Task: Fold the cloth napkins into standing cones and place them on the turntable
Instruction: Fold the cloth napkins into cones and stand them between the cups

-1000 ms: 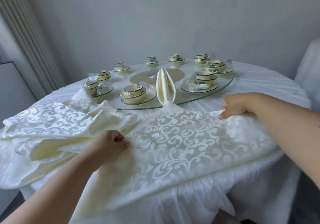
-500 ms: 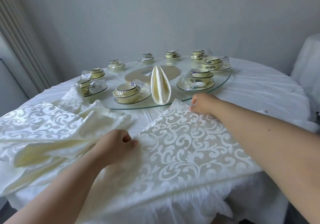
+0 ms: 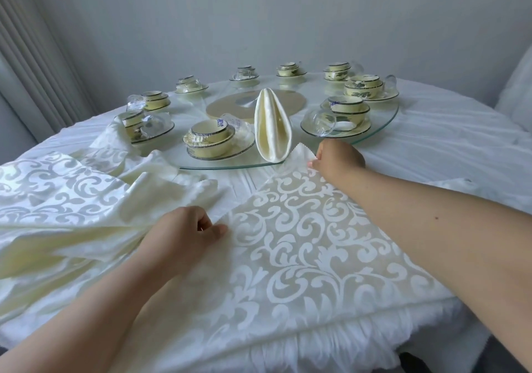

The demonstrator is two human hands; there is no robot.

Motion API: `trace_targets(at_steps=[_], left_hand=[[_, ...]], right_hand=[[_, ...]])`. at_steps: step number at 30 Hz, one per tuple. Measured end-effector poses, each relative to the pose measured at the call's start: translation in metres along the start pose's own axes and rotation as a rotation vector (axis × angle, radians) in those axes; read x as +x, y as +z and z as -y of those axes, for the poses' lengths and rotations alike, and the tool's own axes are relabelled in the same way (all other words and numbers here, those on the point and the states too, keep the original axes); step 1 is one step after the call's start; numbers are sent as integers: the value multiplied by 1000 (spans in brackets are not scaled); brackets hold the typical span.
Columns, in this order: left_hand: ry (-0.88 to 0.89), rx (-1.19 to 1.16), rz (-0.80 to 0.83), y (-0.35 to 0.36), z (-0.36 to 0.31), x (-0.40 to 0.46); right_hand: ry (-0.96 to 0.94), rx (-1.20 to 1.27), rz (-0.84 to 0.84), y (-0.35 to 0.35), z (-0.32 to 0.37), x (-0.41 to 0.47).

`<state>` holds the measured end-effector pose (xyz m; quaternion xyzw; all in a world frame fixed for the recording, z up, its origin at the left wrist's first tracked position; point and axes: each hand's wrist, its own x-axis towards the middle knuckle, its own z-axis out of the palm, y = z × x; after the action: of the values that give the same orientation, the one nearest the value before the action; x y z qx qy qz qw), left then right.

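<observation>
Left hand: left hand [image 3: 184, 235] pinches the near-left corner of the flat cream cloth napkin with white scroll pattern [image 3: 302, 243], fingers curled.
Right hand: right hand [image 3: 338, 158] pinches that napkin's far corner just beside the turntable edge.
Flat napkin: spread on the round table under a white tablecloth [image 3: 446, 148], its near edge at the table's front rim.
Folded cone: plain cream napkin cone [image 3: 272, 129] stands upright on the round glass turntable [image 3: 383, 124], near its front edge.
Spare napkins: heap of cream patterned napkins [image 3: 63, 199] at left.
Crockery: yellow bowl-and-plate sets [image 3: 210, 142] ring the turntable.
Room: grey wall [image 3: 259, 12] behind; bare tablecloth at right.
</observation>
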<state>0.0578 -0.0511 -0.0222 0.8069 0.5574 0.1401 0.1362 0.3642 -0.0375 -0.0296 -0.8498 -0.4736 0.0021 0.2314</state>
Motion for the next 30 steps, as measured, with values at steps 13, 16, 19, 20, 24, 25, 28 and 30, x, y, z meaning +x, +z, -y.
trace_targets(at_steps=[13, 16, 19, 20, 24, 25, 28, 30], left_hand=[[18, -2, 128, -5, 3, 10], [54, 55, 194, -11, -1, 13], [76, 113, 200, -16, -3, 20], [79, 118, 196, -17, -3, 22], [89, 135, 173, -14, -1, 26], [92, 142, 162, -13, -1, 26], [98, 178, 128, -10, 1, 23], [97, 206, 105, -9, 2, 21]], right_hand=[[126, -327, 551, -51, -5, -3], [160, -240, 618, -65, -13, -3], [103, -211, 450, -62, -12, -2], [105, -186, 408, -59, -12, -2], [139, -80, 353, -42, -14, 0], [143, -56, 335, -38, -16, 1], [142, -23, 268, -31, -18, 0], [116, -26, 231, -26, -18, -1]])
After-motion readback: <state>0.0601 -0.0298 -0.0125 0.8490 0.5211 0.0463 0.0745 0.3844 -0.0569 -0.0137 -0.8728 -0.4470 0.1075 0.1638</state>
